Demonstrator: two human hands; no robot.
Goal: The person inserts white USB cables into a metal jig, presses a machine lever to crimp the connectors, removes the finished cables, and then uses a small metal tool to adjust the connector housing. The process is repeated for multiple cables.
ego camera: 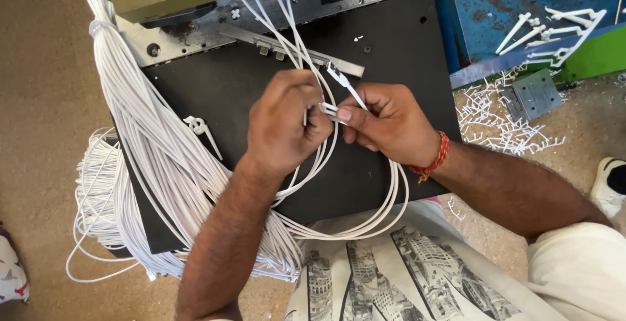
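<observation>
Both hands are pinching at mid-frame: the left hand (283,122) is gripping looped white cords (365,220), the right hand (385,122) is clamping a white cable tie (344,86) around them, apparently not yet cinched. A large untied cord bundle (143,145) is lying at left; white plastic offcuts (505,128) are littering the right.

Left hand (283,122) and right hand (385,122) meet fingertip to fingertip, each grip pinched closed.

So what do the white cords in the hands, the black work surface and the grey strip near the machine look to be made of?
White cords: probably plastic-sheathed wire, smooth, slightly glossy, bending in soft loops. Black work surface: matte, flat sheet with small holes, possibly rubber or coated board; unclear. Grey strip: likely bare metal, dull sheen, straight hard edges. Both hands pinch the cords.
</observation>
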